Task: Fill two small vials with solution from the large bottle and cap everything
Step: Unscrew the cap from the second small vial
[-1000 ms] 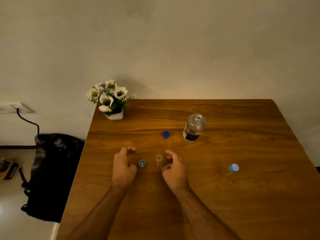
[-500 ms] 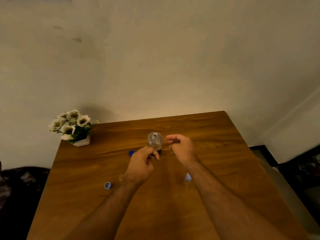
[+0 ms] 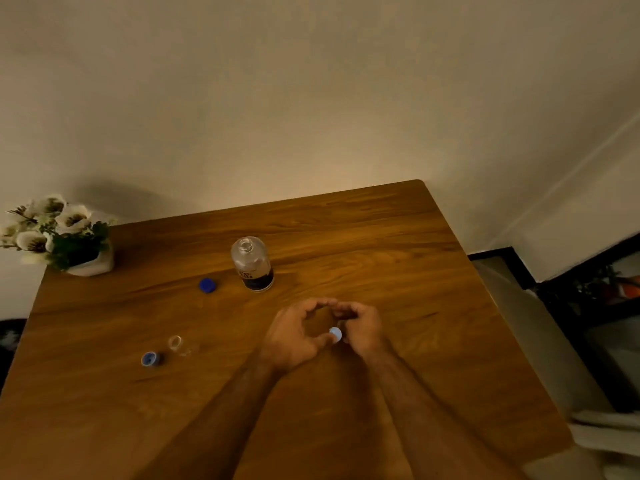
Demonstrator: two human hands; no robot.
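Note:
The large clear bottle (image 3: 253, 263) stands uncapped at the table's middle back, its dark blue cap (image 3: 207, 285) lying to its left. An open small vial (image 3: 176, 342) stands at the left with a light blue cap (image 3: 150, 359) beside it. My left hand (image 3: 292, 336) and my right hand (image 3: 362, 329) meet in front of the bottle around the second small vial, whose light blue cap (image 3: 335, 334) shows between the fingers. My right hand is wrapped around the vial body, which is mostly hidden. My left thumb touches the cap.
A white pot of white flowers (image 3: 60, 235) sits at the table's (image 3: 398, 258) back left corner. The wall is close behind the table. The table's right edge drops to the floor and dark furniture (image 3: 588, 306).
The view has swung right. Both hands have come back from beside the large bottle toward me and closed around the capped vial.

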